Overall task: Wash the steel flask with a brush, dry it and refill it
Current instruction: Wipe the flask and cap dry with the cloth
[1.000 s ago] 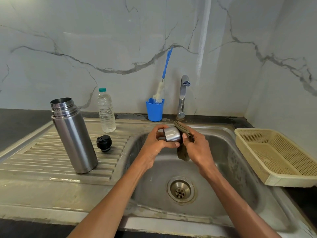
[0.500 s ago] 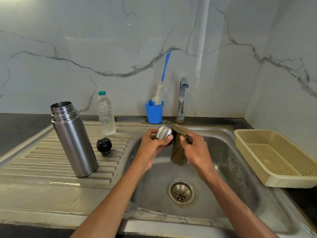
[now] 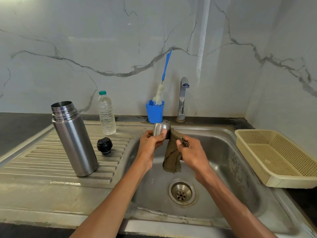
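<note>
The steel flask (image 3: pixel 75 140) stands upright and uncapped on the ribbed drainboard at the left. Its black stopper (image 3: pixel 104 145) lies beside it. My left hand (image 3: pixel 151 143) grips the flask's steel cup lid (image 3: pixel 159 128) above the sink's back rim. My right hand (image 3: pixel 192 152) holds a brown cloth (image 3: pixel 172 158) that touches the lid and hangs down over the basin. The blue-handled bottle brush (image 3: pixel 162 83) leans in a blue cup (image 3: pixel 154 111) against the wall. A clear water bottle (image 3: pixel 106 115) with a green cap stands behind the stopper.
The steel sink (image 3: pixel 223 152) has its drain (image 3: pixel 181 192) below my hands. A tap (image 3: pixel 183 98) stands behind the basin, no water running. A beige perforated basket (image 3: pixel 281 158) sits on the counter to the right. Marble walls close the back and right.
Both hands have risen toward the sink's back rim with the lid. The cloth, bunched against the lid before, now hangs looser from my right hand.
</note>
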